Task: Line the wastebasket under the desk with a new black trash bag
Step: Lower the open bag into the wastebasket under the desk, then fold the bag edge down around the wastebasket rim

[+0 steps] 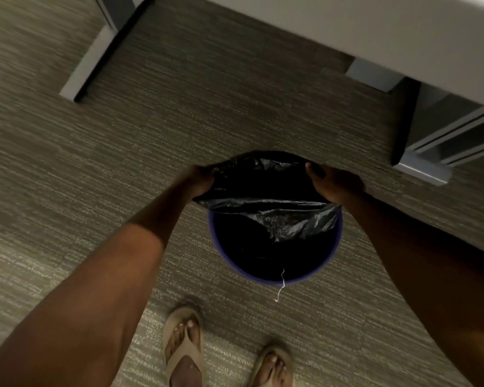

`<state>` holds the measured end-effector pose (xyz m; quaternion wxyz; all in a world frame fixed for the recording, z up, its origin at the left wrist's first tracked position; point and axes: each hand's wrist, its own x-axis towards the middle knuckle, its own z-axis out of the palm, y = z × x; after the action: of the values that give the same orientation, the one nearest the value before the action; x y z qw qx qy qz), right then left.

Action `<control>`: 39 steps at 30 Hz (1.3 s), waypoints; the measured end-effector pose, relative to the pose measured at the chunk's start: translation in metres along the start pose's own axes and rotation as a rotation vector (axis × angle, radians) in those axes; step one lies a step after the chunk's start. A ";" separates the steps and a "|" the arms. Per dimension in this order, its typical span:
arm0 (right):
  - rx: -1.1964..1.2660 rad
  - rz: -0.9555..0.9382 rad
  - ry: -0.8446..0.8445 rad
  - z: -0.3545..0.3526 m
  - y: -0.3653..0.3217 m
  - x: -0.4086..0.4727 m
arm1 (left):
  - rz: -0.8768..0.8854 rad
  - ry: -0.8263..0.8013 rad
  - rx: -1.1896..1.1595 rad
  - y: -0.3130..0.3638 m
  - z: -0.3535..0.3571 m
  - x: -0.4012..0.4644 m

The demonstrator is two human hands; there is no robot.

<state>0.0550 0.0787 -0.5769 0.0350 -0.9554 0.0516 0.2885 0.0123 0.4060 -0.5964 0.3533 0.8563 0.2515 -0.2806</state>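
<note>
Both hands, left (200,181) and right (333,184), pinch the trash bag (266,191) hem over the wastebasket (337,236); the unhooked near edge may slip inside.

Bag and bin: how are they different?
The bag is black, crinkly and shiny; the bin has a smooth purple rim. The bag is held up by the left hand and right hand; the bin stands on the carpet. The bag covers only the far part of the bin's mouth, while the near rim is bare. Both look dark inside.
</note>
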 end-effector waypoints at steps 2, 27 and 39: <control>0.096 0.061 -0.064 0.007 0.002 0.000 | -0.139 -0.149 -0.218 -0.008 0.005 -0.010; 1.420 0.365 0.079 0.096 0.080 -0.101 | 0.282 0.272 -0.024 -0.106 0.054 -0.085; 1.363 0.464 0.403 0.102 0.044 -0.149 | 0.714 0.558 0.137 -0.065 0.080 -0.147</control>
<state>-0.1294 0.0569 -0.5806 0.5473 -0.7210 0.4247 0.0120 -0.1584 0.3521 -0.5770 0.2890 0.9536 0.0073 0.0841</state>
